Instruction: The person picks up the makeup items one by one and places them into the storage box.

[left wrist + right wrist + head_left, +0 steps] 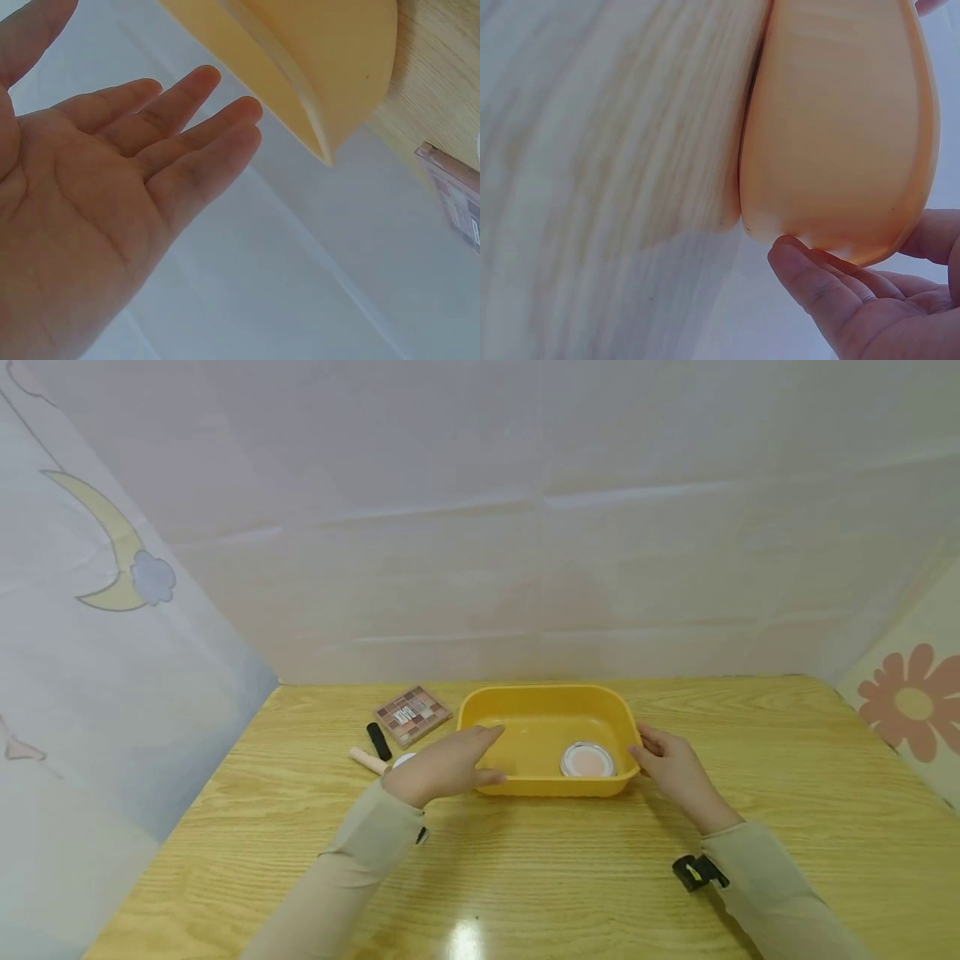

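Observation:
A yellow plastic basin (551,787) stands on the wooden table, and a round compact (588,761) lies inside it toward the right. My right hand (678,772) grips the basin's right end, thumb over the rim and fingers (814,279) against the outer wall. Over the basin's left end is my left hand (448,766), fingers extended and thumb apart, holding nothing. In the left wrist view its palm (82,217) faces the camera, with the basin wall (337,60) beyond the fingertips.
Left of the basin lie an eyeshadow palette (414,715), a black tube (378,741) and a pale peach tube (367,761). A white round item (403,759) is partly hidden behind my left hand. A pale cloth backdrop (540,568) hangs behind the table.

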### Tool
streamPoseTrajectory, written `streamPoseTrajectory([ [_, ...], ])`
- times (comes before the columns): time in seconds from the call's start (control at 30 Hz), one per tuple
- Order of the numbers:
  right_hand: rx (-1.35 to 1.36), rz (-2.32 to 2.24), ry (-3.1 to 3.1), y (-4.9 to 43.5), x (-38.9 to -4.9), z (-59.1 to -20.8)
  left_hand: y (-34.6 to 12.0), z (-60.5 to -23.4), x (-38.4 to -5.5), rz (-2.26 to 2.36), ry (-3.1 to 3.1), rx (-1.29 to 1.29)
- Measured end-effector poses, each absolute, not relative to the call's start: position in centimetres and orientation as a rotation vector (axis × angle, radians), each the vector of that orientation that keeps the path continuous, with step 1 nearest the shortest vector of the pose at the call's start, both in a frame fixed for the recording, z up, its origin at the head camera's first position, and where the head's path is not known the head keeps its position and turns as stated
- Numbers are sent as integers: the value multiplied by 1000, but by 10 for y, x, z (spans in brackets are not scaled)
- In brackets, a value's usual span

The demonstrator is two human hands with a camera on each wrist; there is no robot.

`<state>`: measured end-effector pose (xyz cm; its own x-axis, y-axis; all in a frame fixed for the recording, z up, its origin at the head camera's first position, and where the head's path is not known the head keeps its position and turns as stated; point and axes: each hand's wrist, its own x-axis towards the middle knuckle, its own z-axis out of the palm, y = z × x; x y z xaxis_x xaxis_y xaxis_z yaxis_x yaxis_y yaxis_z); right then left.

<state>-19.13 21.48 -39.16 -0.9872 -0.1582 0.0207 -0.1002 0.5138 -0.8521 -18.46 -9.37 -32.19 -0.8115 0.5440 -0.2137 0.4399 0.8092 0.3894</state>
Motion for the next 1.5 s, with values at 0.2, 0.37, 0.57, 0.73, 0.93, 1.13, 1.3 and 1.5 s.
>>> streamPoseTrajectory([
  [0.2, -231, -1505, 2688, 215, -192, -392, -99, -324, -183, 476, 2693, 716],
  [0.37, -231, -1511, 2686, 215, -192, -393, -102, -326, -182, 490, 2703, 700],
  [0.57, -227, -1504, 2688, 215, -192, -393, -104, -327, -181, 487, 2727, 703],
  [0.73, -230, -1499, 2685, 215, -191, -393, -105, -328, -178, 489, 2743, 719],
  [0.93, -223, -1498, 2686, 214, -191, -393, -107, -332, -174, 485, 2764, 744],
  [1.13, -227, -1501, 2684, 214, -192, -393, -111, -336, -173, 451, 2812, 761],
  [1.3, -243, -1498, 2690, 215, -192, -394, -116, -341, -172, 488, 2837, 739],
  [1.5, -238, -1515, 2676, 215, -191, -394, -122, -345, -171, 510, 2864, 701],
])
